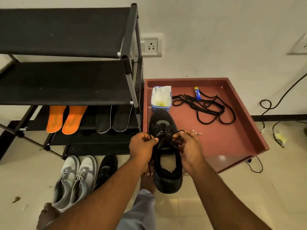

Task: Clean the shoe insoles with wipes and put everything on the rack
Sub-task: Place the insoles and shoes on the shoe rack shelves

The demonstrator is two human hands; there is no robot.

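Black shoe (pixel 167 165) at red tray's (pixel 245 130) front-left edge. Left hand (pixel 142 145) and right hand (pixel 189 146) both pinch its laces (pixel 166 140). Wipes tub (pixel 161 98) and blue-yellow tube (pixel 197 92) in tray; labels unreadable, possibly glue.

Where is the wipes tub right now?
In the head view the wipes tub sits in the far left corner of the red tray, just right of the shoe rack, with the black shoe's toe against it and loose laces to its right.
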